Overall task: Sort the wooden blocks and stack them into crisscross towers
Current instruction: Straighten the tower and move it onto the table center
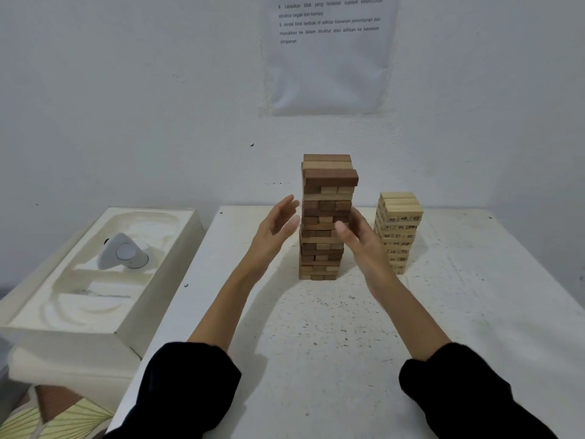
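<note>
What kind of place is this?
Probably a room set up for a task session: a printed instruction sheet on the white wall, a white table, a tall block tower and a shorter numbered tower.

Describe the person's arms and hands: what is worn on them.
Loose black sleeves cover both arms, the left sleeve and right sleeve ending well above the wrists. The left hand and right hand are bare: no gloves, watch or rings visible.

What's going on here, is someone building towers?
A person is stacking block towers on the white table. Both hands are open either side of the taller brown-and-pale tower: the left hand is clear of it, the right hand is at its right face, contact unclear. A shorter pale numbered tower stands to its right.
</note>
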Tool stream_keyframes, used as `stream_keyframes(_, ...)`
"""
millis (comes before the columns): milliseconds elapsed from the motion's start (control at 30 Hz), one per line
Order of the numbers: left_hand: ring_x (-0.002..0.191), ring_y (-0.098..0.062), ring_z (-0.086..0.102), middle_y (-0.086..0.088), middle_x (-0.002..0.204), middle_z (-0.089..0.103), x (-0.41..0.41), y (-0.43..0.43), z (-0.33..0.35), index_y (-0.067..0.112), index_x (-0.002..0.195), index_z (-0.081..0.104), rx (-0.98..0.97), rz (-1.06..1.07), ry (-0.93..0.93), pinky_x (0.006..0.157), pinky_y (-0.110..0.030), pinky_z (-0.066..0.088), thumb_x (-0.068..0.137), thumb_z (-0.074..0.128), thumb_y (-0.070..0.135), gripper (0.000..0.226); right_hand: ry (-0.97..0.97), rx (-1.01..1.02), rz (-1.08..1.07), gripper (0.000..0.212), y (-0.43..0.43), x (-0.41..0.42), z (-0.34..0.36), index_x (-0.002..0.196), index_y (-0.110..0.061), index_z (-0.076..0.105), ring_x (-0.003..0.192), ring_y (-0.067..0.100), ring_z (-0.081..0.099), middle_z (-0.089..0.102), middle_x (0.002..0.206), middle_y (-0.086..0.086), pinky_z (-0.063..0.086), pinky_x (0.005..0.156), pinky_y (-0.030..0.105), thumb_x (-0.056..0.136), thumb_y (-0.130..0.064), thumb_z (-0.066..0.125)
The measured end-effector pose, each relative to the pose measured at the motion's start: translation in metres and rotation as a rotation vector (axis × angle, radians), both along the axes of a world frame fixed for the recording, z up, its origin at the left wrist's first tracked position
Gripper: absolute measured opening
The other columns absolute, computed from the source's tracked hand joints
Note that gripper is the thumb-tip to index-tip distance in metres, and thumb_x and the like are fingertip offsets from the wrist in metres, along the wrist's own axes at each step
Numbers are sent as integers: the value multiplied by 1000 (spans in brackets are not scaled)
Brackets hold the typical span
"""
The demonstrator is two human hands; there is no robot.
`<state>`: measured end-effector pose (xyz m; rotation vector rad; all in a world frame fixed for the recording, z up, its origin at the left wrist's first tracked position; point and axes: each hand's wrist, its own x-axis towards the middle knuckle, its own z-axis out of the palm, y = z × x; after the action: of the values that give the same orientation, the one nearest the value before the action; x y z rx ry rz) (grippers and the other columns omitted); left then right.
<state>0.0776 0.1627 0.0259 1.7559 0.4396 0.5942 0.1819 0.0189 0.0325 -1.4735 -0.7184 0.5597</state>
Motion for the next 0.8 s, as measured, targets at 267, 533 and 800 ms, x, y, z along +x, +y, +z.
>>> stream_keyframes(267, 142, 1, 14, 17, 155, 17, -15, -61, -44, 38, 147, 16, -293, -38, 24, 113, -20, 9, 89, -2, 67, 68, 135, -109, 33, 62, -22, -38, -25, 147, -37, 16, 140, 5, 14, 19, 153, -15, 13, 109, 30, 89, -59, 12)
stream_keyframes(533, 142, 2, -1, 18, 156, 0, -14, -71, -44, 37, 148, 1, -269, -28, 65, 110, -22, 2, 87, -8, 62, 66, 127, -117, 77, 73, -18, -43, -33, 147, -38, 11, 140, 3, 11, 14, 155, -15, 11, 105, 25, 79, -65, 9)
stream_keyframes(800, 124, 21, 26, 27, 139, 30, -20, -64, -31, 43, 135, 28, -144, 22, 76, 110, -26, 17, 90, 26, 68, 51, 92, -66, 27, 63, -17, -20, -34, 147, -35, 18, 133, -2, 18, 22, 148, -20, 17, 110, 31, 89, -55, 31)
